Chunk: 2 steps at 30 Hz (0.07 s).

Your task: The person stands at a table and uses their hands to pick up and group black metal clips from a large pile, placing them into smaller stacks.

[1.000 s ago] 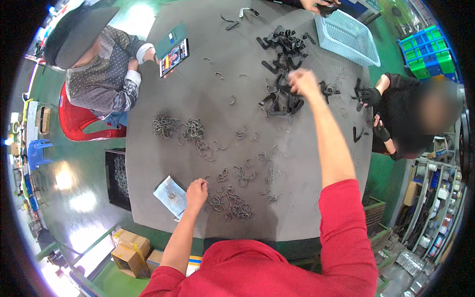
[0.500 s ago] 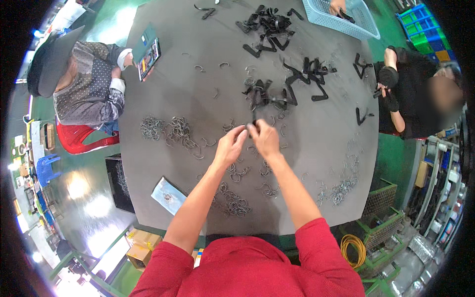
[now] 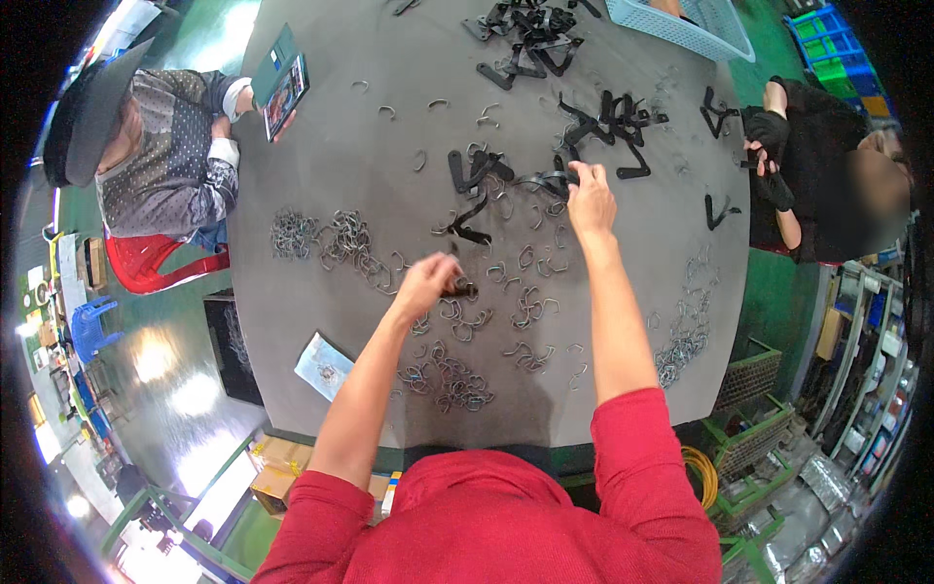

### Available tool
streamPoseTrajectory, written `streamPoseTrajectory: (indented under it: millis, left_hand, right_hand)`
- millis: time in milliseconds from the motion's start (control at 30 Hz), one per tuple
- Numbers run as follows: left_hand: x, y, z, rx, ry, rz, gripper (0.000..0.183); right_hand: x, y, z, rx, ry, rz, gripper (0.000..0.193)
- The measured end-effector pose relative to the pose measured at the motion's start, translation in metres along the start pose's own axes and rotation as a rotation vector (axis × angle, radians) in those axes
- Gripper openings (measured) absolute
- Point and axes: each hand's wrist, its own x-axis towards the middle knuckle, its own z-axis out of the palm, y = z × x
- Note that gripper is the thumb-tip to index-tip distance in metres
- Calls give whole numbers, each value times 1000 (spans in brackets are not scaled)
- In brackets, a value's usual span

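My right hand point(image 3: 592, 200) reaches forward over the grey table. Its fingers are pinched at the end of a black angled bracket point(image 3: 545, 182). Nearer to me and to the left, my left hand point(image 3: 426, 284) is closed and a little smeared by motion. A dark angled bracket point(image 3: 461, 290) shows at its fingertips, partly covered by them. Between the hands lies another black bracket point(image 3: 471, 232), with a pair of brackets point(image 3: 477, 171) beyond it. Loose bent metal hooks point(image 3: 530, 307) are scattered around both hands.
Heaps of metal hooks point(image 3: 345, 238) lie left, with more point(image 3: 681, 355) at right. A black bracket pile point(image 3: 525, 44) and blue basket point(image 3: 681, 34) stand far off. A light-blue packet point(image 3: 324, 366) lies near left. One person point(image 3: 175, 146) holds a tablet; another point(image 3: 808, 165) handles a part.
My hands, together before, have parted: the right moved forward and right to a bracket, the left moved back and left. Brackets in the middle lie differently, and the view has shifted slightly.
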Motion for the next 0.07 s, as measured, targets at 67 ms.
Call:
streamPoseTrajectory:
  millis: [67]
  left_hand:
    - [-4,1,-3,179,-461,-81,29]
  right_hand:
    - [16,13,4,-130,-162,-96,33]
